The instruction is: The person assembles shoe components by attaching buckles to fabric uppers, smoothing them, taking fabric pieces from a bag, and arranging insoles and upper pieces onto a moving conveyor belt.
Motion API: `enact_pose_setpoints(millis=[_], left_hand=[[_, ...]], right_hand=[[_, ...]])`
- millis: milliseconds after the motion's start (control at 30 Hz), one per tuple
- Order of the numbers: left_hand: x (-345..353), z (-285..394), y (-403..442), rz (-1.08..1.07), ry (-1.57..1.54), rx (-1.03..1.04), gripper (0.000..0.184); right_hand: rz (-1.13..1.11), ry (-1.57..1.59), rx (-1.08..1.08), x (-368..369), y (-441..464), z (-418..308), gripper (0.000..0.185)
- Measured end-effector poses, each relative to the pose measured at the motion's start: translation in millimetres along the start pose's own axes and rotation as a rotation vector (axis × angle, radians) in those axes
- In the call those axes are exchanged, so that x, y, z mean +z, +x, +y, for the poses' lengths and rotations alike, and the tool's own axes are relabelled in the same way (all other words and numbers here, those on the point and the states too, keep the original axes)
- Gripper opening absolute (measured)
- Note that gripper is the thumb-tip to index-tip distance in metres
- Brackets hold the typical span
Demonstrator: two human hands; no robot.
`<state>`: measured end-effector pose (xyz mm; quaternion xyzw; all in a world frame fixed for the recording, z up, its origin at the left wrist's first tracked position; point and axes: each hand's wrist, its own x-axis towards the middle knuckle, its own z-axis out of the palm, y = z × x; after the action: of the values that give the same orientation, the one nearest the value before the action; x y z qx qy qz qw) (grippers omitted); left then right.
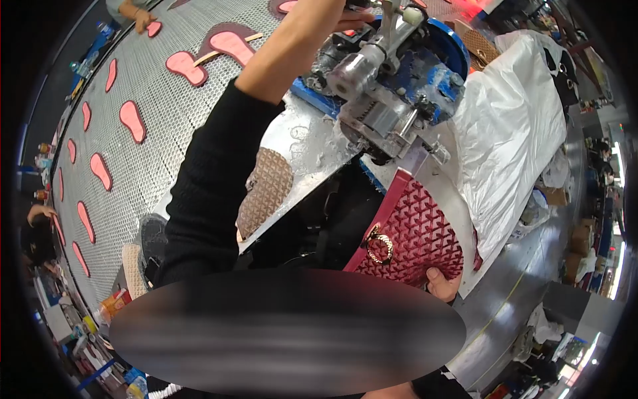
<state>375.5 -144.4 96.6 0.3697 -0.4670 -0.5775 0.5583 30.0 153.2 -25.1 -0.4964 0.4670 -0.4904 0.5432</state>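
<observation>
A dark red woven shoe upper (425, 233) with a gold ring ornament (381, 247) lies at the lower right of the machine. Its upper corner reaches the machine's metal working end. My right hand (442, 284) grips its lower edge, thumb on top and the other fingers hidden beneath. My left arm, in a black sleeve, stretches up across the view. At the top, my left hand (352, 22) is beside the grey and blue machine (382, 100), partly hidden, its visible fingers stretched out. I see nothing held in it.
A mesh conveyor (159, 100) on the left carries several pink insoles (133, 122). Another person's hand (143, 21) touches one at the top left. A brown woven piece (269, 183) lies beside my sleeve. White plastic sheeting (508, 133) covers the right side. A blurred oval hides the bottom.
</observation>
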Motion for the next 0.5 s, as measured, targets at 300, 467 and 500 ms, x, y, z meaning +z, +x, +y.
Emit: enact_pose_setpoints(millis=[300, 467, 500], left_hand=[[86, 22, -41, -0.497, 1.019, 0.325, 0.045], [53, 12, -76, -0.059, 0.705, 0.942, 0.029], [42, 20, -96, 0.012, 0.624, 0.868, 0.028]], right_hand=[[-0.351, -0.367, -0.167, 21, 40, -35, 0.021], [-0.290, -0.199, -0.326, 33, 47, -38, 0.023], [-0.200, -0.117, -0.339, 38, 43, -33, 0.024]])
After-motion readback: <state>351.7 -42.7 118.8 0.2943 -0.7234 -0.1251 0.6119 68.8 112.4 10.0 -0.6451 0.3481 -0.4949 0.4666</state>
